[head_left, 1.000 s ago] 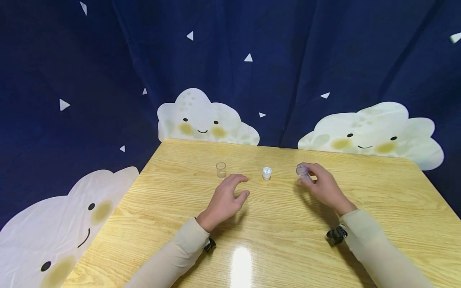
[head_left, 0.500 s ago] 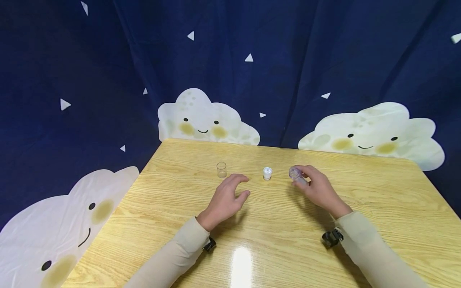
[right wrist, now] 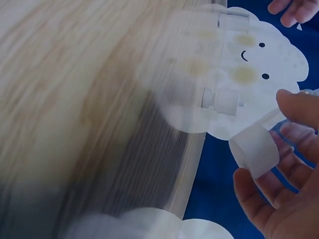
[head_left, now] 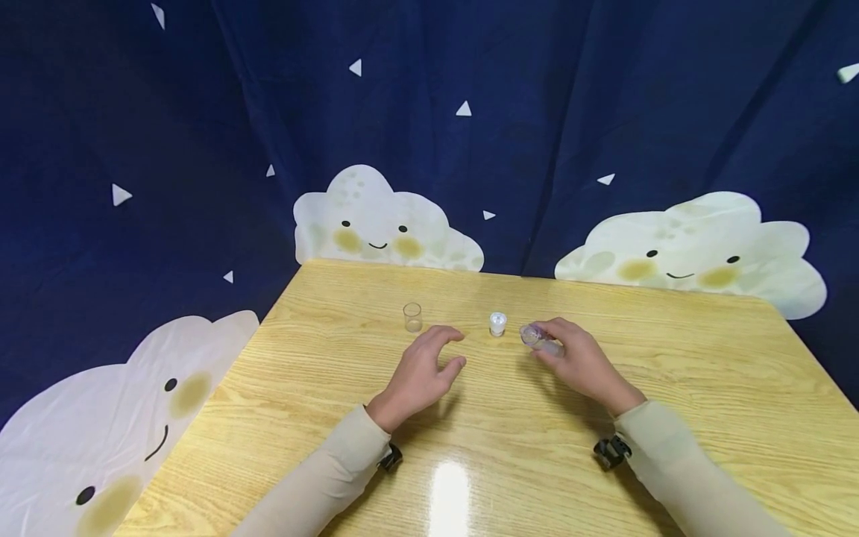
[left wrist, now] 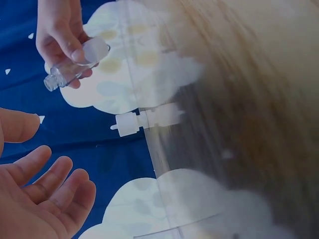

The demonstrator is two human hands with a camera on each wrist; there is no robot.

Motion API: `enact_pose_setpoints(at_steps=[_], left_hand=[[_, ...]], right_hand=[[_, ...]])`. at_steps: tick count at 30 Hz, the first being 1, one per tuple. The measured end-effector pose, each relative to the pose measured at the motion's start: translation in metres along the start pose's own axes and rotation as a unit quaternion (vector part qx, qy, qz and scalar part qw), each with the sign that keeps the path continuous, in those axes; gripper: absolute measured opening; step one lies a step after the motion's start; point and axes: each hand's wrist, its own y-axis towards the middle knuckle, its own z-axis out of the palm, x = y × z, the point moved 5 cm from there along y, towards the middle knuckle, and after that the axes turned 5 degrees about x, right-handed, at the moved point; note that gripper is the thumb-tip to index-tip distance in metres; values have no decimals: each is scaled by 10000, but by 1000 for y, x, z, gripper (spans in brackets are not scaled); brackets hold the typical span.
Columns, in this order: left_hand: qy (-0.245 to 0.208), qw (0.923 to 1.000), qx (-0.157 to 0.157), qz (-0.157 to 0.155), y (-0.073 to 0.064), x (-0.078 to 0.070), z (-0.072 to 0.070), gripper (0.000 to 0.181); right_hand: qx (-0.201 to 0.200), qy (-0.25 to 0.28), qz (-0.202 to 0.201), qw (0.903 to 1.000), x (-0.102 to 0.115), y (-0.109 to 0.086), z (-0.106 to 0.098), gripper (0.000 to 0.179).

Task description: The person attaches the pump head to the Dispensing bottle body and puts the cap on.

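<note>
I see left hand (head_left: 417, 377) empty over the bench (head_left: 510, 440), fingers loosely curved, thumb apart; right hand (head_left: 582, 364) grips a tilted clear bottle (head_left: 532, 335) above it. White nozzle (head_left: 497, 324) stands near the bottle, clear cylinder (head_left: 412, 319) farther left.

Between my right fingers (head_left: 562, 328) a bottle (right wrist: 255, 149) is showing clear and white; left of them, a cap (head_left: 496, 322) is showing white; beyond, white triangles (head_left: 464, 110) are dotting the navy curtain (head_left: 416, 134).
</note>
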Motion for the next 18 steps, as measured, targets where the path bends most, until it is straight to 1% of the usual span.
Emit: enact_pose_setpoints(at_steps=[7,12,18], left_hand=[[-6,10000,-16,25,0,0,1,37],[63,9999,-94,43,0,-1,-1,37],[49,9998,-170,79,2,3,0,36]], right_hand=[[44,-6,14,10000,4,2,4,38],[75,-50,13,10000,6,3,5,38],[46,-59,-15,10000,7,4,7,38]])
